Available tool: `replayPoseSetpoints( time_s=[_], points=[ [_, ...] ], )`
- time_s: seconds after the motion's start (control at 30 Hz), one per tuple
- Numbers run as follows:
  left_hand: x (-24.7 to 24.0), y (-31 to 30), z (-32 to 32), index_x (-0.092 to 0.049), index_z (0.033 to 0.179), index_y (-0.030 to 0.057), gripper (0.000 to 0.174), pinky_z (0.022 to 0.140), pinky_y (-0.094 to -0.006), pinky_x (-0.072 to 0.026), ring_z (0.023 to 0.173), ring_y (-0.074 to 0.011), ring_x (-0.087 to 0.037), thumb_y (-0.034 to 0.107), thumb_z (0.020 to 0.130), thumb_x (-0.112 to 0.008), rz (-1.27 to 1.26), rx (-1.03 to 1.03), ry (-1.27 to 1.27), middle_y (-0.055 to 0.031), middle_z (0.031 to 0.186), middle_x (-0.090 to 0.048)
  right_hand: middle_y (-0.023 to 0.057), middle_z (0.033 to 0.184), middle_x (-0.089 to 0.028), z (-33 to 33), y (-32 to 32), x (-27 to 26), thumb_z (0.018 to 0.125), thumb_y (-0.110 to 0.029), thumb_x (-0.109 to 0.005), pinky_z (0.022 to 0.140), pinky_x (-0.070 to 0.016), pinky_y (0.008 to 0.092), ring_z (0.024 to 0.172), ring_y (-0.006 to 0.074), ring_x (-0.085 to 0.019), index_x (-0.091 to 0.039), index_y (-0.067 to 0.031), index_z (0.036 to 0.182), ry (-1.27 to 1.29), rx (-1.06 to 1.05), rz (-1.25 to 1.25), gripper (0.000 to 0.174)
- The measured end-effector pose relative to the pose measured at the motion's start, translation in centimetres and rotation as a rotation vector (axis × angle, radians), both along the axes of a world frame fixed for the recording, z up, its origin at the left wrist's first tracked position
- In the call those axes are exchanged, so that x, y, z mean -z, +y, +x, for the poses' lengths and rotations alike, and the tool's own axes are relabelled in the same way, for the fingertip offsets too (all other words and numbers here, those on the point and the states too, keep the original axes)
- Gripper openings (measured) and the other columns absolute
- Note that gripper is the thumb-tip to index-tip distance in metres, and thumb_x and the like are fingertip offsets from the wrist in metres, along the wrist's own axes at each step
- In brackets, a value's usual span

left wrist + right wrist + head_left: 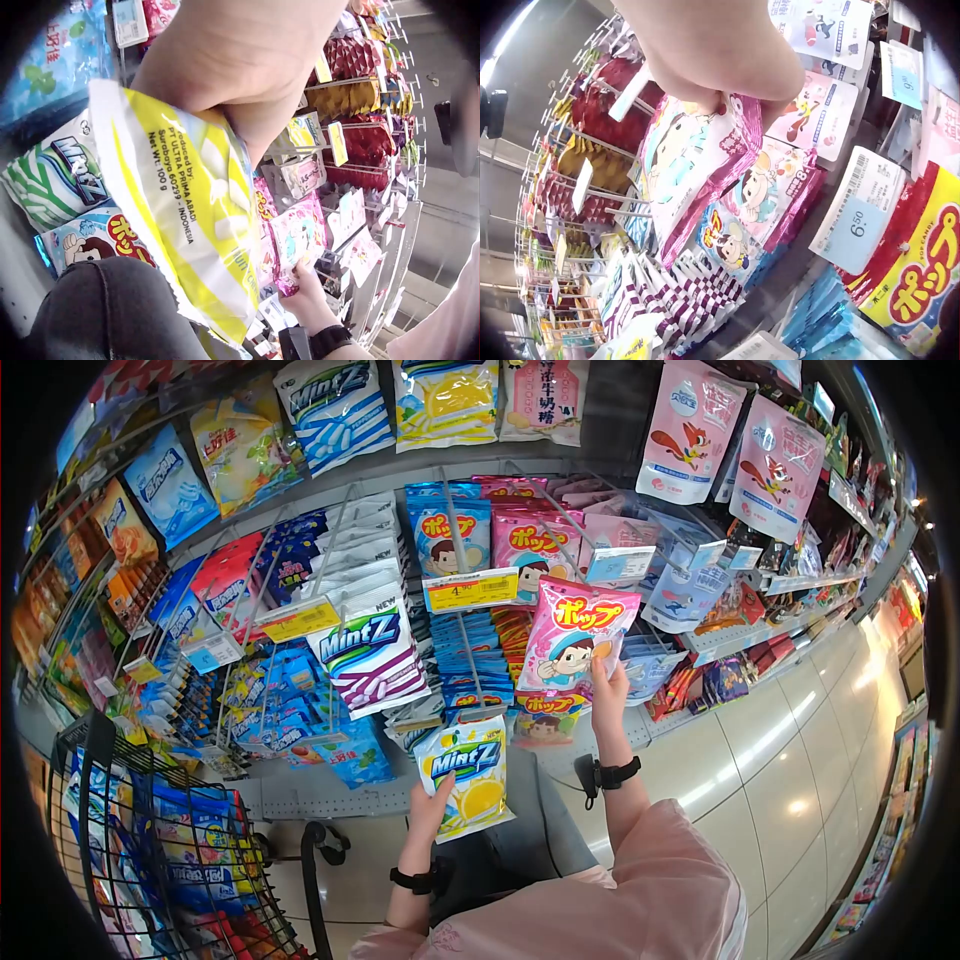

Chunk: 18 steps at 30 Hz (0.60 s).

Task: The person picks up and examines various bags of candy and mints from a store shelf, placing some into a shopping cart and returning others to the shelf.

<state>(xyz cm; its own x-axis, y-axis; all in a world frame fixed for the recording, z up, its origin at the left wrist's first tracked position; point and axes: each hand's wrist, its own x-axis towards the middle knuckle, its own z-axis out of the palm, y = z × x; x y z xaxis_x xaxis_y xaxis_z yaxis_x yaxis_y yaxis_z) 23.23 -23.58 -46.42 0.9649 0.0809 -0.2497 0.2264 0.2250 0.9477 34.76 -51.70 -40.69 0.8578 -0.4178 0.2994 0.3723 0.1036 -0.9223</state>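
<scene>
My left hand point(430, 808) pinches the left edge of a yellow-and-white MintZ candy bag point(466, 780), thumb over its front. In the left wrist view the printed back of that candy bag point(180, 202) faces the camera. Higher and to the right, my right hand point(609, 685) grips the lower right side of a pink candy bag point(575, 625) with a cartoon child on it. The right wrist view has this pink bag point(676, 161) under the hand point(720, 52), in front of the hanging bags. Behind the two bags hang purple-and-white MintZ bags point(370, 650) and more pink bags point(535, 545).
Candy bags fill the rack's hooks, with yellow price tags point(472, 590) sticking out in front. A black wire cart point(100, 790) holding several bags stands at the lower left. Tiled floor point(760, 760) stretches along the right, past the lower shelf edge.
</scene>
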Motion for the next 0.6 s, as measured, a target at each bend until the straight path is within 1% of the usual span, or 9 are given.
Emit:
replayPoseSetpoints(
  time_s=[0.13,0.23,0.3,0.4,0.6],
  points=[
    [-0.3,0.0,-0.1,-0.053,0.097,-0.0044,0.026,0.069,-0.0242,-0.0422,0.08,-0.0111,-0.054,0.013,0.079,-0.059,-0.011,-0.01,-0.021,-0.0076,0.091,-0.059,0.0002,0.089,-0.055,1.0,0.2,0.0,0.085,-0.013,-0.049,0.068,-0.0372,0.0188,0.079,0.0043,-0.048,-0.052,0.0009,0.099,-0.003,0.005,0.003,0.02],
    [-0.7,0.0,-0.1,-0.053,0.097,-0.0047,0.025,0.069,-0.0236,-0.0422,0.079,-0.0107,-0.054,0.012,0.079,-0.058,-0.039,-0.015,-0.012,-0.0072,0.091,-0.059,0.0005,0.088,-0.055,2.0,0.2,0.1,0.085,-0.013,-0.049,0.068,-0.0377,0.0186,0.078,0.0045,-0.048,-0.052,0.0011,0.098,-0.028,0.038,-0.042,0.02],
    [-0.8,0.0,-0.2,-0.053,0.096,-0.0049,0.025,0.068,-0.0233,-0.0422,0.079,-0.0104,-0.054,0.012,0.079,-0.058,-0.045,-0.019,0.001,-0.0073,0.09,-0.059,0.0033,0.087,-0.057,2.5,0.5,-0.2,0.084,-0.013,-0.05,0.07,-0.039,0.0214,0.078,0.0074,-0.05,-0.052,0.004,0.097,-0.024,0.044,-0.038,0.021],
    [-0.4,0.1,-0.1,-0.054,0.096,-0.0051,0.025,0.068,-0.0236,-0.0423,0.079,-0.0105,-0.054,0.013,0.078,-0.059,-0.032,-0.012,-0.013,-0.0075,0.09,-0.059,0.0034,0.087,-0.057,3.7,0.8,-0.6,0.084,-0.013,-0.049,0.07,-0.039,0.0217,0.079,0.0076,-0.05,-0.053,0.0045,0.098,-0.022,0.058,-0.093,0.022],
    [-0.1,0.2,-0.1,-0.054,0.095,-0.0052,0.026,0.069,-0.0239,-0.0423,0.079,-0.0109,-0.054,0.013,0.078,-0.059,-0.012,-0.025,-0.002,-0.0076,0.09,-0.059,0.0029,0.086,-0.057,5.4,1.6,-1.6,0.084,-0.012,-0.049,0.071,-0.0387,0.0221,0.079,0.0074,-0.049,-0.053,0.0042,0.098,-0.028,0.03,-0.093,0.022]
  ],
)
